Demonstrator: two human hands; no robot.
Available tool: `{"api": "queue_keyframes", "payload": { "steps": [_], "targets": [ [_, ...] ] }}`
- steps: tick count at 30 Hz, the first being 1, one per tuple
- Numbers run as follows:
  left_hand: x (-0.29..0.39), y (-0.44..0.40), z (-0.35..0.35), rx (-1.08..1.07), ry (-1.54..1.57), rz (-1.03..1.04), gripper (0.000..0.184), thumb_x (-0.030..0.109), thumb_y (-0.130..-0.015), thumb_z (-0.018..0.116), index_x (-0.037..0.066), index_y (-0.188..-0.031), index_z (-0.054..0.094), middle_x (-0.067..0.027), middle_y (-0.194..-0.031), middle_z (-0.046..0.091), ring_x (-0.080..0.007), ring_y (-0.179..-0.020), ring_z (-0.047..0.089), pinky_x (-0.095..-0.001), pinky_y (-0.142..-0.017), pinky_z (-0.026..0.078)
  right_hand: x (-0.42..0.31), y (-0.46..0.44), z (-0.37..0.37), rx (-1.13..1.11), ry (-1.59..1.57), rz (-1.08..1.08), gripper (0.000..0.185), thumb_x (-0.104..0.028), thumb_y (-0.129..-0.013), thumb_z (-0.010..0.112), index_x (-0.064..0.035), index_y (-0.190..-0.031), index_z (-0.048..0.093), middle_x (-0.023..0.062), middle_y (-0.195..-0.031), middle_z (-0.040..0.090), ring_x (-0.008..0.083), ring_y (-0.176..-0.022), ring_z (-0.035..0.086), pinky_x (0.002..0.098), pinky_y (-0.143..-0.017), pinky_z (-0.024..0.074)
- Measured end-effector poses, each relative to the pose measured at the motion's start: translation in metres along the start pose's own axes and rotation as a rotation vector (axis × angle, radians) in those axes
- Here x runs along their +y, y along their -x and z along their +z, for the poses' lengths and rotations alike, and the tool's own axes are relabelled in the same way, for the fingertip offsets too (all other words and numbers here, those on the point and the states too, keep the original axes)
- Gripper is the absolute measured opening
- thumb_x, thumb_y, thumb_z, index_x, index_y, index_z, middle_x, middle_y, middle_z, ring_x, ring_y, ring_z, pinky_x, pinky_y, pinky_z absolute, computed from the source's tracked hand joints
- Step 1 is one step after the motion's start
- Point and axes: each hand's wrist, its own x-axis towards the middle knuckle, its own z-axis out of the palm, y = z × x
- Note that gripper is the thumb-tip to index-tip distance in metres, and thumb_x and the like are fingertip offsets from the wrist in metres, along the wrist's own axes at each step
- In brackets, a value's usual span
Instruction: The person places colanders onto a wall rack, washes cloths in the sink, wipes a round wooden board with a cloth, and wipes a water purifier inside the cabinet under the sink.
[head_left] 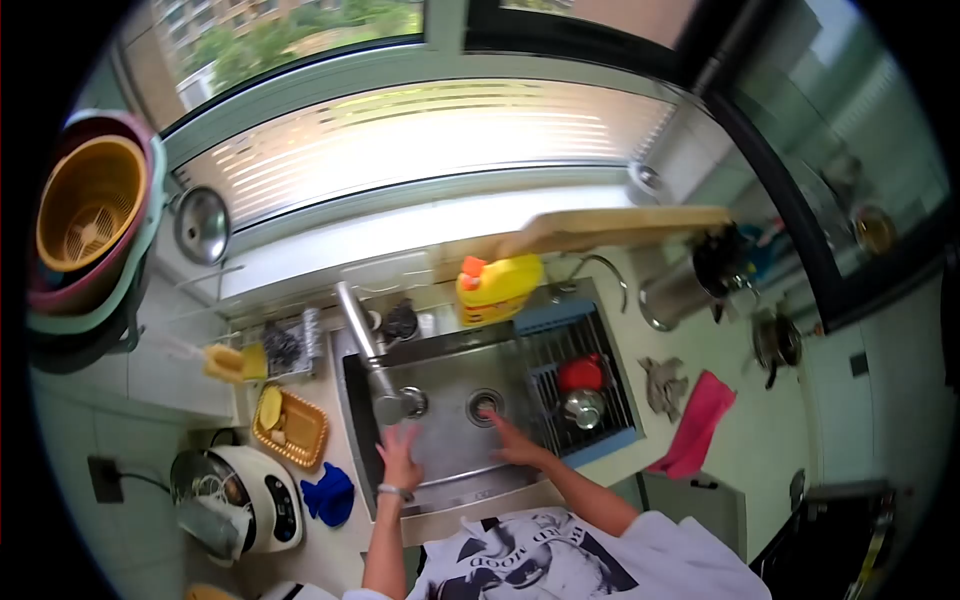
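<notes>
My left hand (400,458), with a band at the wrist, hovers over the left part of the steel sink (455,465), just below the faucet (375,365). Its fingers are spread and nothing is in them. Over the middle of the basin is my right hand (515,442), fingers stretched out towards the drain (486,406). Whether a fingertip touches the drain I cannot tell. On the right side of the sink, a dark drying rack (550,385) carries a red item (580,373) and a shiny metal item (584,408).
A yellow bottle (498,290) stands behind the sink. Left of the basin are a blue cloth (329,495), a woven basket (298,445) and a white appliance (262,500). A pink cloth (697,425) and a grey rag (663,386) lie to the right.
</notes>
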Motion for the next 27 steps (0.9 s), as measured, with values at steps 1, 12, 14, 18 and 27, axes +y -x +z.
{"api": "queue_keyframes", "payload": {
  "steps": [1, 12, 14, 18, 27],
  "targets": [
    [0.019, 0.015, -0.002, -0.177, -0.043, 0.075, 0.074, -0.003, -0.059, 0.058, 0.023, -0.128, 0.051, -0.0156, -0.141, 0.033, -0.0411, -0.132, 0.033, -0.0554, -0.107, 0.028, 0.001, -0.003, 0.003, 0.033, 0.019, -0.134, 0.052, -0.014, -0.070, 0.074, -0.0073, -0.119, 0.058, 0.0121, -0.110, 0.063, 0.0251, -0.102, 0.061, 0.0385, -0.090, 0.0469],
    [0.023, 0.065, 0.005, 0.121, 0.110, 0.077, 0.051, 0.001, -0.067, 0.065, 0.016, -0.116, 0.060, -0.0143, -0.134, 0.046, -0.0342, -0.124, 0.044, -0.0445, -0.100, 0.037, 0.024, 0.088, -0.185, 0.944, 0.347, 0.204, 0.029, -0.001, -0.075, 0.063, -0.0017, -0.104, 0.058, 0.0152, -0.098, 0.059, 0.0332, -0.099, 0.056, 0.0412, -0.091, 0.0418],
    [0.004, 0.073, 0.001, 0.304, 0.250, 0.002, 0.042, 0.002, -0.070, 0.066, 0.011, -0.111, 0.061, -0.0143, -0.128, 0.050, -0.0340, -0.120, 0.048, -0.0432, -0.100, 0.038, 0.104, 0.137, -0.241, 0.994, 0.898, 0.393, 0.047, -0.020, -0.082, 0.066, -0.0026, -0.123, 0.051, 0.0201, -0.118, 0.055, 0.0369, -0.110, 0.051, 0.0480, -0.093, 0.0399],
    [0.004, 0.084, -0.011, 0.321, 0.269, -0.044, 0.037, 0.002, -0.074, 0.065, 0.009, -0.110, 0.062, -0.0160, -0.123, 0.052, -0.0350, -0.113, 0.053, -0.0394, -0.097, 0.043, 0.189, 0.198, -0.265, 0.994, 0.827, 1.319, 0.071, -0.053, -0.088, 0.051, -0.0122, -0.143, 0.032, 0.0286, -0.142, 0.031, 0.0462, -0.126, 0.038, 0.0567, -0.094, 0.0406],
    [0.128, 0.066, -0.026, 0.242, 0.529, 0.224, 0.035, 0.014, -0.082, 0.066, 0.013, -0.116, 0.062, -0.0124, -0.118, 0.058, -0.0309, -0.115, 0.053, -0.0398, -0.100, 0.041, 0.006, 0.175, -0.219, 1.306, -0.169, 0.338, 0.055, -0.039, -0.100, 0.030, 0.0049, -0.129, 0.048, 0.0235, -0.126, 0.054, 0.0361, -0.110, 0.056, 0.0437, -0.095, 0.0445]
  ]
}}
